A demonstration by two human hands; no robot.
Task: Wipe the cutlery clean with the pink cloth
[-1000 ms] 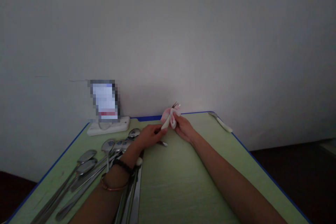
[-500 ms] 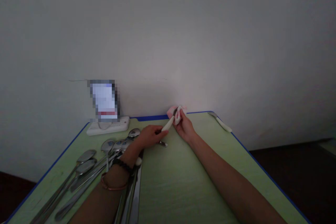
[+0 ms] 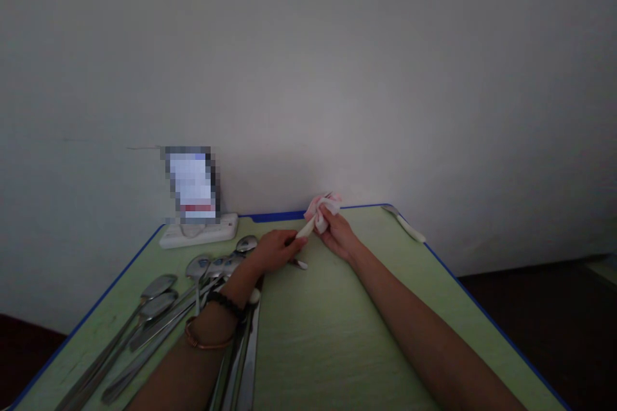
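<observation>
My left hand [image 3: 279, 249] is closed around the white handle of a fork [image 3: 305, 229], which slants up to the right. A crumpled pink and white cloth [image 3: 318, 213] wraps the fork's metal head, and only a bit of the tip shows above it. My right hand [image 3: 340, 234] pinches the cloth around that head. Beneath my left hand, the end of another utensil [image 3: 301, 264] pokes out over the table. Several metal spoons [image 3: 161, 300] lie to the left, partly under my left forearm.
The green table [image 3: 332, 347] has a blue edge and stands against a grey wall. A blurred-out screen [image 3: 193, 185] rises behind a white power strip [image 3: 197, 231] at the back left. Another white-handled fork [image 3: 409, 228] lies at the right edge.
The cloth has closed over more of the fork's head, and my right fingers have shifted slightly left and down. The fork handle has tilted a little lower; my left hand stays nearly in place.
</observation>
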